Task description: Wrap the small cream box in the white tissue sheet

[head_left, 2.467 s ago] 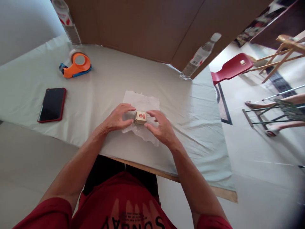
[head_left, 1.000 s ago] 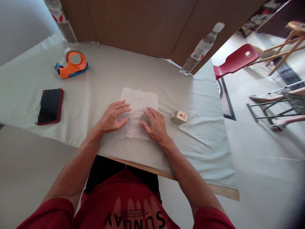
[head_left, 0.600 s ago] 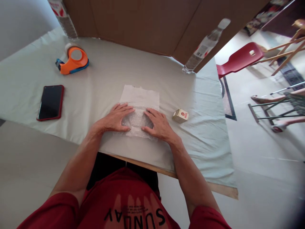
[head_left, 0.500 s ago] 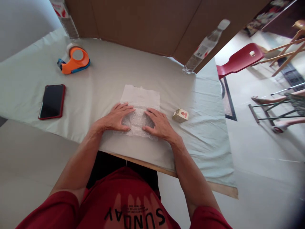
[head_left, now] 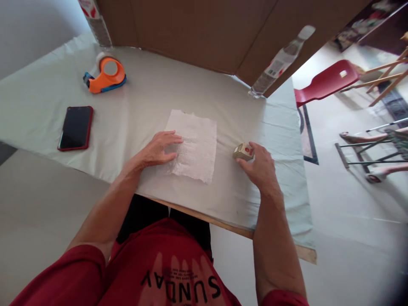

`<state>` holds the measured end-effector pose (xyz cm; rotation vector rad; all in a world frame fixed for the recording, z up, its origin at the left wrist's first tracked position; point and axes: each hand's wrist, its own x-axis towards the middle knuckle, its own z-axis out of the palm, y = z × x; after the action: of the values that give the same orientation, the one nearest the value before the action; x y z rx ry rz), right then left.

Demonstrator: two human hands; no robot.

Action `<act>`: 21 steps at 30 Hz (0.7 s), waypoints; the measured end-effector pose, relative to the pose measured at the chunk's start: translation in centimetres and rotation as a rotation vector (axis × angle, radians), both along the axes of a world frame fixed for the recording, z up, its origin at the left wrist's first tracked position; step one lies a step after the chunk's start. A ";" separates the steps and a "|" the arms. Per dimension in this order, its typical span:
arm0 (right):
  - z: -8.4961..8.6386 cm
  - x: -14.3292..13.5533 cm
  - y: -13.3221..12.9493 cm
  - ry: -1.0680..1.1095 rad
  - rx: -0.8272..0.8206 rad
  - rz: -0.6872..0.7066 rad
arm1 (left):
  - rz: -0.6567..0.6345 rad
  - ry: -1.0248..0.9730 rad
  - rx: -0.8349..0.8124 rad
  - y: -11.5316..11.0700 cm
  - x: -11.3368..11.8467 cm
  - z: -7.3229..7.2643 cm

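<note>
A sheet of bubble wrap [head_left: 197, 148] lies flat on the cloth-covered table in front of me. My left hand [head_left: 161, 148] rests on its left edge, fingers stretched out and thumb apart, holding nothing. To the right of the sheet, my right hand [head_left: 259, 165] has its thumb and fingers around a small cardboard box [head_left: 242, 151], which is gold-beige with a red round mark. The thumb lies on the box's near side and the fingers at its far right. The box sits on the cloth, and its right end is partly covered by the fingers.
An orange tape dispenser [head_left: 110, 76] and a phone with a red case [head_left: 75, 128] lie on the left. Brown cardboard [head_left: 197, 34] stands along the back, with a plastic bottle [head_left: 280, 63] at its right. Beyond the table are a red chair [head_left: 331, 80] and a person's feet.
My right hand has left the bubble wrap and moved right to the small box, closing around it. My left hand remains on the wrap's left side. The view has shifted slightly.
</note>
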<state>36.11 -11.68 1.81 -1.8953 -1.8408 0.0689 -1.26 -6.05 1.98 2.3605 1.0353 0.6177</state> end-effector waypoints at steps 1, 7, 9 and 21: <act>-0.3 0.3 0.1 0.008 0.002 -0.007 | -0.013 0.013 -0.002 0.0 0.1 -0.1; 0.8 -0.7 0.2 0.181 0.090 0.038 | -0.083 0.182 -0.063 -0.1 0.3 -0.2; 2.2 -2.5 -0.2 0.293 0.124 0.101 | -0.089 0.200 -0.082 -0.1 0.3 -0.2; -0.7 -12.5 3.0 0.363 0.001 0.578 | -0.088 0.163 -0.117 0.0 0.0 0.0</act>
<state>23.60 -8.65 1.08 -1.1915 -2.0482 0.5635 -1.28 -6.08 1.93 2.3689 1.0014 0.3279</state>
